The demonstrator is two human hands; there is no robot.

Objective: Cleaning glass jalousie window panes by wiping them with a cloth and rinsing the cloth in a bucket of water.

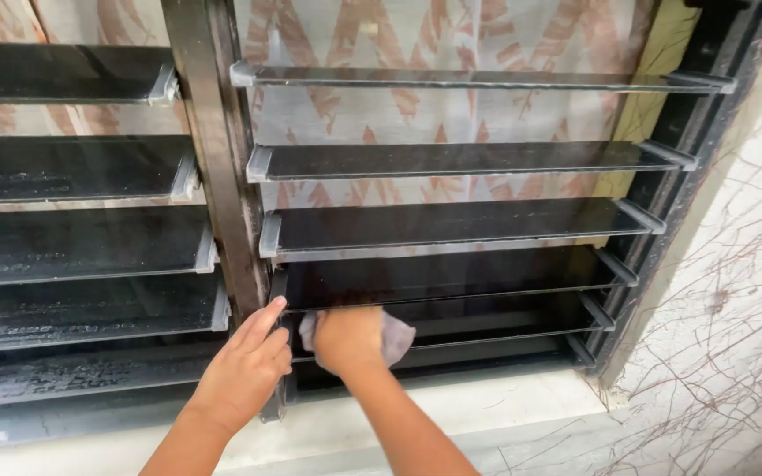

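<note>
We see a dark-framed louvre window (222,176) with two banks of tinted horizontal glass slats, cut off at the top and on the left. Behind the glass hangs a pale curtain with a rust-coloured zigzag pattern (416,115), blurred by the tint, so its folds are hard to make out. To the right rises a whitish marbled wall with thin brown veins (734,308), and below the window runs a pale stone sill (487,405). The left bank's slats (81,238) look dusty and streaked; the right bank's slats (451,225) look cleaner and reflect light.

Our right hand (346,339) is clenched on a small crumpled greyish cloth (399,337), pressing it against one of the lower right-bank slats (487,313), just beside the central upright. Most of the cloth is hidden under the hand; only its edges show at either side. Our left hand (244,370) rests against the dark vertical lever (277,353) at the foot of the central post, forefinger stretched up along it; the fingers cover the bar, so we cannot tell whether they grip it or merely touch it. The lowest slats sit in shadow.
</note>
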